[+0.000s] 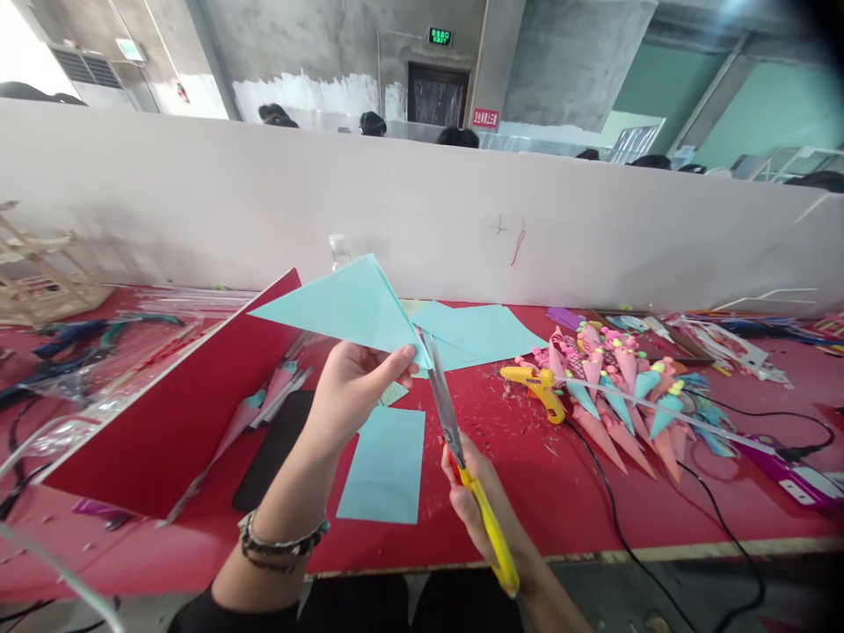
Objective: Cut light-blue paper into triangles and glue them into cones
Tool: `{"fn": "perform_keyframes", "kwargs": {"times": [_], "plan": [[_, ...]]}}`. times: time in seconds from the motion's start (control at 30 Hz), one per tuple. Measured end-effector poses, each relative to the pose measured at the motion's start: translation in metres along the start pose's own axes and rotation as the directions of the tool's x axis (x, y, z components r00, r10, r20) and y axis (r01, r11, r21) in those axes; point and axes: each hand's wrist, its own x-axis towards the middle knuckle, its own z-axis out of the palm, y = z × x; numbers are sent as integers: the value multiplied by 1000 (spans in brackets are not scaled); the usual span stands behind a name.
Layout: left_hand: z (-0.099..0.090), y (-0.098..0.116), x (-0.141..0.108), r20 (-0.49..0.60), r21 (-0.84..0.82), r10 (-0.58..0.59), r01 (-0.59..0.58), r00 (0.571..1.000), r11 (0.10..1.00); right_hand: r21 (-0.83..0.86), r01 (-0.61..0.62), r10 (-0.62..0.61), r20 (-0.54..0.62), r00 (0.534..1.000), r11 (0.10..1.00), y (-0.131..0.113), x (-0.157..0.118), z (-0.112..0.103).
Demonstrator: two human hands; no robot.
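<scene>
My left hand (360, 378) pinches a folded light-blue paper triangle (349, 303) near its lower right corner, thumb on top. My right hand (475, 492) is closed round the yellow-handled scissors (449, 422), which point up and away. Their blade tips touch or overlap the paper's right corner, close to my left thumb; whether the paper lies between the blades is hard to tell. Below, a light-blue paper rectangle (383, 466) lies flat on the red table (527, 510). More light-blue sheets (491, 334) lie behind the scissors.
A yellow glue gun (537, 382) with a black cord lies right, beside a pile of pink and blue paper cones (620, 387). At left stand a red board (185, 404) and a dark phone-like slab (273, 453). A white partition (422, 211) runs behind; heads show beyond.
</scene>
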Motion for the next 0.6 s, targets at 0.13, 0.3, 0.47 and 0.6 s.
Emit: {"fn": "perform_keyframes", "kwargs": {"times": [0.13,0.3,0.47,0.6], "plan": [[-1,2,-1,-11,42,17,-16,1000,999,42,-37,36,43,998,998,-3,-3,-1],[-3,-2,-2,-1,83,40,-39,999,996,1,-15,15,47,999,1000,-5,-1,-2],[-4,-3,-3,64,85,33,-39,997,996,49,-15,14,17,1000,999,-1,-1,-1],[-2,0,-4,70,84,23,-29,997,996,55,-43,42,13,999,998,-2,-4,-2]]}}
